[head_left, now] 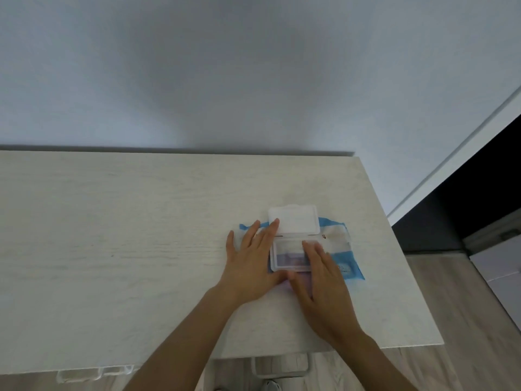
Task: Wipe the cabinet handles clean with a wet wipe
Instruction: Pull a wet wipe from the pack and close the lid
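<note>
Head view, setting: a pale wood-grain cabinet top (141, 235) stands against a plain wall (225, 66); a dark doorway (479, 204) opens at the right.
Wipe pack: a blue-and-white wet wipe pack (342, 249) lies flat on the right part of the top, near its front edge. Its clear flip lid (296, 221) stands open, hinged away from the person.
Left hand: the left hand (251, 266) lies flat on the pack's left end, fingers straight and slightly spread, the longest fingertips touching the lid's edge.
Right hand: the right hand (321, 286) lies over the dispenser opening (284, 258), fingers extended and close together. They are blurred, and no wipe shows between them.
Handles: a white handle (282, 368) shows below the front edge, under the arms. A second handle (90, 375) shows further left. Neither is touched.
Step in hand: probably getting a wipe out, so the wiping itself is not yet begun.
Risk, pack: if the left hand eases off, the light pack could lift or slide with the pull.
Risk, wipe: a shallow pinch may tear the sheet or drag out several joined ones.
Risk, lid: left open, it would let the remaining wipes dry out.
</note>
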